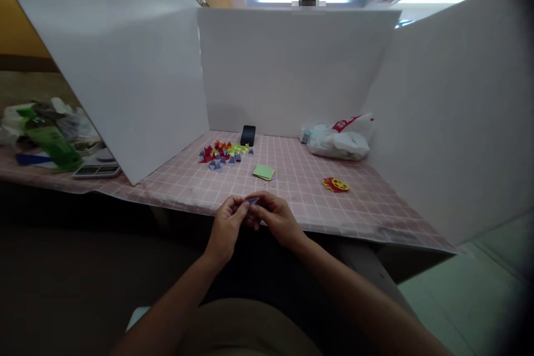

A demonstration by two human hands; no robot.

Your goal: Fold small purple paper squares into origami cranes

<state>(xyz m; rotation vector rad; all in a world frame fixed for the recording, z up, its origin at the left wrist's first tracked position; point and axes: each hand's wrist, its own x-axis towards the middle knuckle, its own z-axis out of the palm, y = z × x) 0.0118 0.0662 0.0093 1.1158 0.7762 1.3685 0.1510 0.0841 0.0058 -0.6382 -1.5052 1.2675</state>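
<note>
My left hand (227,222) and my right hand (275,217) meet at the near edge of the table, fingers pinched together on a small folded blue paper piece (252,200). Both hands hold it just above the pink checked tablecloth (292,172). Farther back lies a heap of small folded paper pieces (223,154) in red, orange, yellow-green and blue. A short stack of green paper squares (263,172) rests just beyond my hands.
A black phone (247,135) stands by the back wall. A white plastic bag (339,142) sits at the back right, a red and yellow paper shape (335,184) in front of it. White boards enclose the table. A green bottle (50,142) and a calculator (97,170) lie left, outside.
</note>
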